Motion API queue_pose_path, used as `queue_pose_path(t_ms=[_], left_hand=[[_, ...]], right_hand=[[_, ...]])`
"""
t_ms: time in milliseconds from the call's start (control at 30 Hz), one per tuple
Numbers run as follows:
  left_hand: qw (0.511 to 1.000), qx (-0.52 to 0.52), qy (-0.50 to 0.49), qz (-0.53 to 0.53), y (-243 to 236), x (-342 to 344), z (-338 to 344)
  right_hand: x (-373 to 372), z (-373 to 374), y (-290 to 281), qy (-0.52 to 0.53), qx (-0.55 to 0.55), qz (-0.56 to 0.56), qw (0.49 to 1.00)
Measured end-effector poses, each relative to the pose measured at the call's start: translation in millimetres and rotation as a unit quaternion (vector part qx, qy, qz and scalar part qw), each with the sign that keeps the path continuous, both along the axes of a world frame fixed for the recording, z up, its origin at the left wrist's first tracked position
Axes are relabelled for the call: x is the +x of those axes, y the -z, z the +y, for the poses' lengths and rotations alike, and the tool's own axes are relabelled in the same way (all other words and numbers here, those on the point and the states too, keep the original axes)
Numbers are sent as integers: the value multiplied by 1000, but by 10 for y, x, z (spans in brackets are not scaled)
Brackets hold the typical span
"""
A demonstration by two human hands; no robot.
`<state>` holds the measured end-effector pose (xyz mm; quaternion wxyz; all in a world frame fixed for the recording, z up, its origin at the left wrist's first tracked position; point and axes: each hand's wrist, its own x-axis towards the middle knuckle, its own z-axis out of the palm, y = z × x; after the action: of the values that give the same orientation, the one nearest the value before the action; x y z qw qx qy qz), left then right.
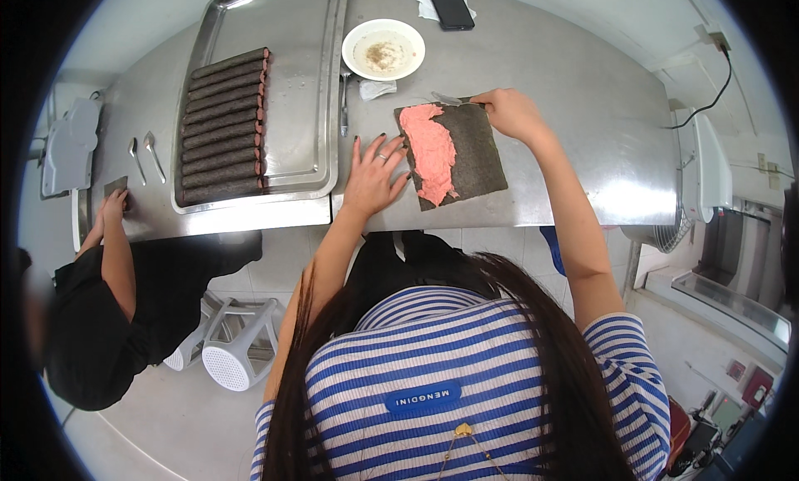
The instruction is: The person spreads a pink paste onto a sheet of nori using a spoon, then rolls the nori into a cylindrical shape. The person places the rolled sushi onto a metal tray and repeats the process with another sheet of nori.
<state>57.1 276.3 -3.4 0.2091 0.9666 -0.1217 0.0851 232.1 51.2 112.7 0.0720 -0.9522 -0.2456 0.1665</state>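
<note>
A square sheet of dark seaweed (pixel 483 152) lies flat on the steel table in front of me. Pink paste (pixel 431 155) covers a rough strip along its left side. My left hand (pixel 374 175) rests with fingers spread on the table, fingertips at the sheet's left edge. At the far right corner of the sheet, my right hand (pixel 508 113) is closed around the handle of a metal spoon (pixel 447 99). The spoon's head points left, over the sheet's far edge. Left of my hands, several seaweed rolls (pixel 223 127) with pink ends lie in a row on a metal tray (pixel 301 148).
A white bowl (pixel 403 71) of liquid with brown bits stands beyond the sheet. Beside it lie a metal utensil (pixel 344 106) and a crumpled tissue (pixel 378 90). A black phone (pixel 449 5) is at the back. Another person's hands (pixel 112 208) work at the far left, near two spoons (pixel 151 155).
</note>
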Motion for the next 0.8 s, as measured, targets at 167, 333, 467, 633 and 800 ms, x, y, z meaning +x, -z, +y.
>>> queue_pose_path(t_ms=[167,333,467,633,800], left_hand=[[1000,-5,3,-4,-6,18,-5],[1000,-1,-2,-7,17,11,-2],[1000,2,-5,-1,-8,9,-2],[1000,-7,-3,-5,-13,20,-9],[1000,1,-3,-2,-4,25,-3]], right_hand=[[-323,7,258,-29,0,-25,999],[-627,-78,150,-89,-21,-11,996],[-516,-127,-89,-103,-23,-2,994],[-642,-86,125,-73,-3,-18,997],[-1008,-110,104,-96,-14,2,995]])
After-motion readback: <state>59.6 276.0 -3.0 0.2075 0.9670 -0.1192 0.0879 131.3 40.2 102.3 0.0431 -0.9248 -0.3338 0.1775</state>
